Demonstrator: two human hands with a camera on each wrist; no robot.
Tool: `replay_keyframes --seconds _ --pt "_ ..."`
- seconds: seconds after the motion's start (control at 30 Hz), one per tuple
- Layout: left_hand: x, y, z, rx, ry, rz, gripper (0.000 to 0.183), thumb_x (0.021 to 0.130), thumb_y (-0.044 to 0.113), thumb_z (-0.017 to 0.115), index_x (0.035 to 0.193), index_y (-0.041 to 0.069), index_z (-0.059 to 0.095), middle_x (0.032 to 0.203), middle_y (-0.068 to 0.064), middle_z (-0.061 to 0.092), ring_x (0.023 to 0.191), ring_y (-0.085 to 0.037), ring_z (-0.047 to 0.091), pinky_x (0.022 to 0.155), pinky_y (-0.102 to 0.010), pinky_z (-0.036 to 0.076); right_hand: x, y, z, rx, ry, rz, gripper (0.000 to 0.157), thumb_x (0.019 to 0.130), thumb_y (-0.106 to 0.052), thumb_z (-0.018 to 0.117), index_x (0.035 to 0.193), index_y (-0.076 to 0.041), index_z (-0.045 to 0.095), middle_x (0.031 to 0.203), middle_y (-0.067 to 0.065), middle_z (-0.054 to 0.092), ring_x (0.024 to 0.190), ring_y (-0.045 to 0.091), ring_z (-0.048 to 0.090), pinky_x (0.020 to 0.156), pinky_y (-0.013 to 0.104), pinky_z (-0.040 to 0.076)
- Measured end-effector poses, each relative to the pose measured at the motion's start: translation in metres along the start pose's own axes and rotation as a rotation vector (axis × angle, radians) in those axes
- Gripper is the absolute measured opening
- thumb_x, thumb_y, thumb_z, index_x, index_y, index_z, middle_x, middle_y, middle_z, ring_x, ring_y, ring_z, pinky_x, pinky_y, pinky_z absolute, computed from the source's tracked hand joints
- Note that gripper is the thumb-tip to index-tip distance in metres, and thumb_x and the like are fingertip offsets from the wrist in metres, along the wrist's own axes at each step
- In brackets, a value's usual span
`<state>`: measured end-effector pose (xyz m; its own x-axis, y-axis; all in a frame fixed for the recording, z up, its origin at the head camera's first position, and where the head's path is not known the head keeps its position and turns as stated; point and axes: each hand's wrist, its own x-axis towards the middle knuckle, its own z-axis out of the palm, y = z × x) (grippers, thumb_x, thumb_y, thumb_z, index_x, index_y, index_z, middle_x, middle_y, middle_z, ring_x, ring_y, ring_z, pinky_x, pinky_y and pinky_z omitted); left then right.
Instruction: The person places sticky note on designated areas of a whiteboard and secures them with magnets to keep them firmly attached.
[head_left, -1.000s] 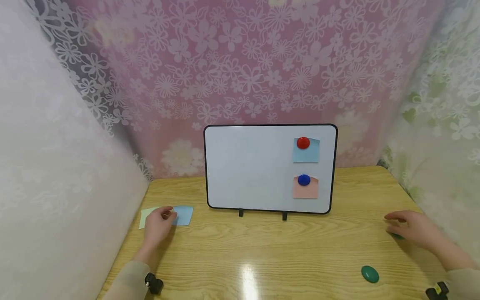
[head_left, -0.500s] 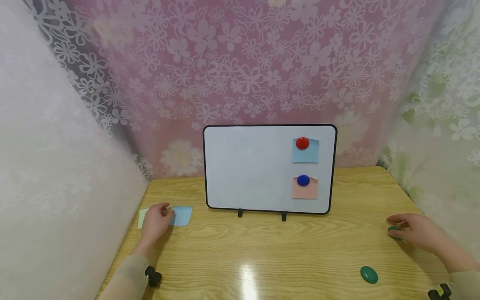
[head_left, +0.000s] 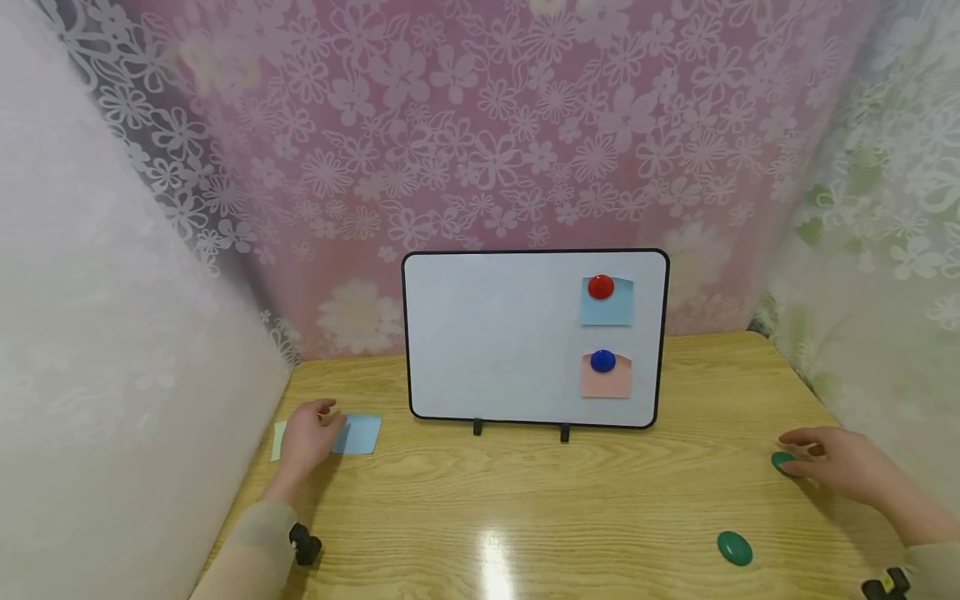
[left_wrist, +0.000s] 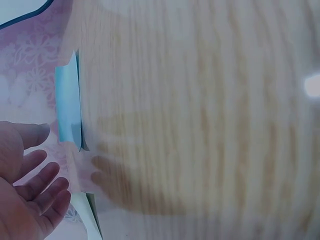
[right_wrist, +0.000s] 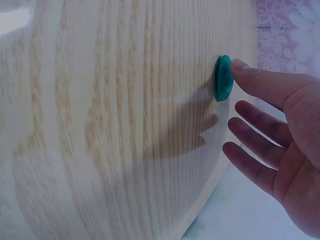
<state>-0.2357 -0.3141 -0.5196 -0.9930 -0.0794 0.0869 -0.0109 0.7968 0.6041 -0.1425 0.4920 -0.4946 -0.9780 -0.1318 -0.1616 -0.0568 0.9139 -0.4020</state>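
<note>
My left hand [head_left: 307, 436] hovers at the left of the table, fingers loosely bent and holding nothing. Beneath and beside it lie a light blue sticky note [head_left: 357, 434] and a pale green sticky note [head_left: 278, 440], the green one mostly hidden by the hand. In the left wrist view the blue note [left_wrist: 69, 105] curls up at its edges, just past the thumb. On the right, my right hand [head_left: 843, 465] is over a round green magnet [head_left: 782, 461]. The right wrist view has the thumb tip right at this magnet [right_wrist: 223, 78], the other fingers spread apart from it.
A black-framed whiteboard [head_left: 495, 342] stands upright on small black feet at the back. On it, a red magnet [head_left: 601, 287] holds a blue note [head_left: 609, 313], and a blue magnet [head_left: 602, 361] a pink note [head_left: 606, 386]. Another green magnet [head_left: 734, 548] lies front right.
My left hand has drifted slightly away from me and to the left, over the notes. The right hand has shifted a little right, so more of the green magnet shows.
</note>
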Motion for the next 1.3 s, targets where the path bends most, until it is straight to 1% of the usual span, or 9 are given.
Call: replay_keyframes --seconds 0.13,0.23,0.43,0.57,0.77,0.97,1.1,1.3 --pt "0.0019 0.0002 -0.0012 -0.001 -0.019 -0.013 0.048 0.105 0.022 0.068 0.143 -0.007 0.063 0.133 -0.031 0.063 0.117 -0.047 0.066 0.09 -0.059 0.056 -0.0021 -0.001 -0.0014 -0.002 0.005 0.006 0.048 0.098 -0.027 0.081 0.128 0.009 0.069 0.122 0.035 0.068 0.106 0.055 0.066 0.076 0.057 0.059" --pt "0.0028 0.0002 -0.0018 0.003 -0.042 -0.006 0.048 0.105 0.022 0.069 0.143 -0.008 0.062 0.134 -0.033 0.061 0.118 -0.049 0.065 0.092 -0.06 0.056 -0.0023 -0.0013 -0.0023 -0.001 -0.001 0.003 0.049 0.098 -0.028 0.081 0.128 0.009 0.069 0.122 0.036 0.067 0.106 0.055 0.066 0.077 0.058 0.059" --pt "0.0036 0.0007 -0.0036 0.007 -0.07 0.016 0.049 0.105 0.02 0.07 0.143 -0.01 0.061 0.136 -0.035 0.059 0.12 -0.05 0.065 0.095 -0.06 0.056 -0.0004 0.0007 -0.0003 -0.006 0.006 -0.022 0.048 0.097 -0.027 0.082 0.126 0.01 0.071 0.119 0.032 0.07 0.105 0.054 0.067 0.078 0.059 0.059" --pt "0.0041 0.0005 -0.0034 0.022 -0.075 0.029 0.049 0.104 0.02 0.071 0.142 -0.01 0.061 0.136 -0.035 0.059 0.12 -0.05 0.065 0.096 -0.061 0.055 -0.0003 0.001 0.0008 -0.013 0.015 -0.035 0.048 0.096 -0.027 0.082 0.124 0.009 0.072 0.118 0.031 0.071 0.104 0.054 0.067 0.079 0.061 0.058" --pt "0.0039 -0.0002 -0.0016 0.046 -0.07 0.06 0.046 0.102 0.016 0.074 0.139 -0.011 0.063 0.133 -0.035 0.062 0.122 -0.051 0.06 0.099 -0.065 0.051 0.0001 -0.0009 0.0007 -0.016 -0.002 -0.038 0.052 0.096 -0.031 0.082 0.126 0.01 0.07 0.121 0.031 0.071 0.105 0.054 0.067 0.083 0.062 0.057" --pt "0.0046 -0.0018 0.0023 0.072 -0.081 0.052 0.045 0.101 0.015 0.076 0.137 -0.01 0.065 0.134 -0.034 0.062 0.122 -0.051 0.06 0.1 -0.064 0.051 0.0003 -0.0018 0.003 -0.015 0.006 -0.036 0.053 0.093 -0.029 0.085 0.126 0.01 0.07 0.118 0.029 0.072 0.103 0.051 0.068 0.081 0.061 0.058" --pt "0.0055 -0.0029 0.0039 0.086 -0.086 0.059 0.045 0.1 0.014 0.076 0.136 -0.011 0.066 0.133 -0.033 0.063 0.122 -0.05 0.06 0.1 -0.064 0.051 0.0006 -0.0032 0.0037 -0.007 0.003 -0.029 0.054 0.093 -0.029 0.086 0.126 0.01 0.07 0.117 0.029 0.072 0.102 0.049 0.069 0.08 0.06 0.058" --pt "0.0048 -0.0023 0.0047 0.102 -0.084 0.061 0.042 0.1 0.014 0.076 0.133 -0.01 0.067 0.13 -0.03 0.065 0.115 -0.047 0.064 0.096 -0.061 0.053 -0.0008 -0.0056 0.0053 -0.002 -0.005 -0.032 0.053 0.091 -0.026 0.087 0.126 0.01 0.07 0.117 0.029 0.072 0.1 0.048 0.07 0.079 0.058 0.059"
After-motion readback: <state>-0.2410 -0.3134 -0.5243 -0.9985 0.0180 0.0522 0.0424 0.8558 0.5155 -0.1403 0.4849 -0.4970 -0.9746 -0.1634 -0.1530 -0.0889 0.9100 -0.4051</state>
